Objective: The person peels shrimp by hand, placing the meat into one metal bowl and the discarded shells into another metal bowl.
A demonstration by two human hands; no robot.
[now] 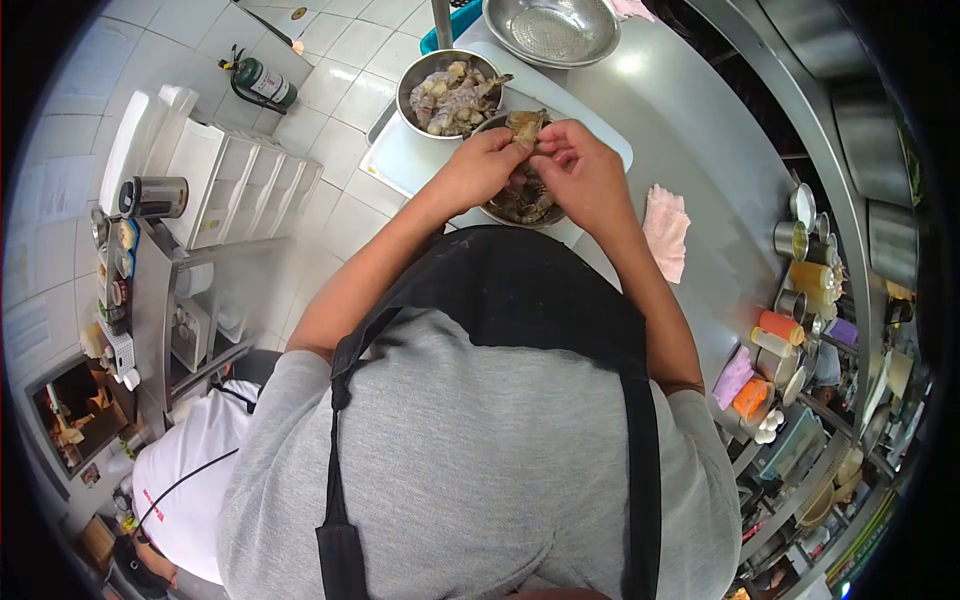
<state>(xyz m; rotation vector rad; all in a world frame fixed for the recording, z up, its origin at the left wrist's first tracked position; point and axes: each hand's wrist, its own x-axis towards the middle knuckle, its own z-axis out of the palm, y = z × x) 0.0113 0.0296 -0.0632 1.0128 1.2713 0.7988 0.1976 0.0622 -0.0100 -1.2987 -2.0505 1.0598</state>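
1. My left hand (482,170) is closed at the fingertips around a shrimp (527,122). The thumb and the bent fingers pinch it from the left side.
2. My right hand (585,172) is also at this shrimp, with its fingers curled and the thumb and forefinger drawn close together near its lower part. I cannot tell exactly which of these fingers press on it.
3. The shrimp is raised between my two hands, over the far part of the near bowl (545,223). In this bowl there are dark, greyish-brown shrimp (523,203), partly hidden by my hands.
4. Just beyond it, a little to the left, is the far metal bowl (402,98). It holds a heap of paler, greyish-pink shrimp (445,97), and some brownish pieces lie on top.
5. Both bowls are at the white board (398,166), which lies on the metal worktop (725,205).
6. Beyond the board, near its far edge, is a round metal strainer (553,32) with small holes in its bottom. Part of a blue-green container (463,20) shows to its left.
7. A folded pink cloth (666,235) lies on the worktop, to the right of my right forearm and apart from the bowls.
8. At the lower left there is a person in a white shirt (195,480), apart from my hands.
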